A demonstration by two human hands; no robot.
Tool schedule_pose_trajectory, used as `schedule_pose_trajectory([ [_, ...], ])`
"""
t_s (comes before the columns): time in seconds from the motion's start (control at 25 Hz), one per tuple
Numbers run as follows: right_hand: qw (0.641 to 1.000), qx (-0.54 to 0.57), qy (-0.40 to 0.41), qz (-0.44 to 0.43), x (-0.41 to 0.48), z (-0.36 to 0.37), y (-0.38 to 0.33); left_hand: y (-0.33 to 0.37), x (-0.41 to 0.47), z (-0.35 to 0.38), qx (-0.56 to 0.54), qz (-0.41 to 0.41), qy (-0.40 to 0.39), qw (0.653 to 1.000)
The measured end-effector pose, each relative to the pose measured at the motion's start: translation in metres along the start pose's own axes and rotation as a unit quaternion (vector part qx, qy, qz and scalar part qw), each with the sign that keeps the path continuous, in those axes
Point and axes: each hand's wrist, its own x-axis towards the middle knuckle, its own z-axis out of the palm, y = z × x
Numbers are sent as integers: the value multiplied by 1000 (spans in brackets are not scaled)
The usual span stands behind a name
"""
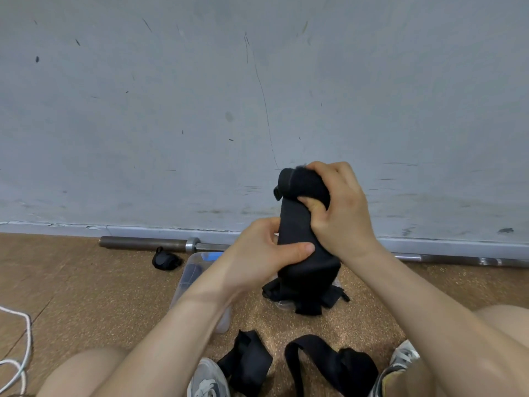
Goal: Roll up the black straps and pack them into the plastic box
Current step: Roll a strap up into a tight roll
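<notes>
Right hand (340, 207) grips the strap's rolled end (303, 186); left hand (269, 250) pinches the black strap (297, 230) below it, above the floor (86, 282).

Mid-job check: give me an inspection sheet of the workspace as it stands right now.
Surface: brown speckled floor.
Job's things: black strap held up, its top end rolled; plastic box on the floor, partly hidden behind the left forearm; heap of straps to its right; two loose straps by the feet; small black bundle, likely a rolled strap, near the barbell.
Clutter: barbell along the foot of the wall.
Grippers: right hand grips the rolled end; left hand pinches the strap lower down.
Cables: white cable looped at far left.
Surroundings: scuffed grey wall; grey shoes.
</notes>
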Motion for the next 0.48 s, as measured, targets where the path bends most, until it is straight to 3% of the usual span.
schedule_pose_trajectory([
  [0.04,1000,5,11,-9,0,2,0,0,-2,-2,-89,-17,-32,995],
  [0.12,998,53,16,27,5,1,-1,-3,-4,-7,-85,-16,-56,995],
  [0.2,991,87,21,96,10,-2,1,-6,-5,-6,104,22,-15,994],
  [0.24,991,79,28,105,11,-1,2,-5,-6,-2,221,36,11,974],
  [0.32,999,13,31,40,5,5,0,-2,-6,6,382,54,46,921],
  [0.36,999,-36,27,-24,-1,11,0,-1,-8,8,399,46,51,914],
  [0.4,993,-77,28,-81,-6,17,2,2,-9,8,370,27,49,927],
  [0.48,989,-97,43,-104,-5,19,8,-1,-10,4,158,-40,5,987],
])
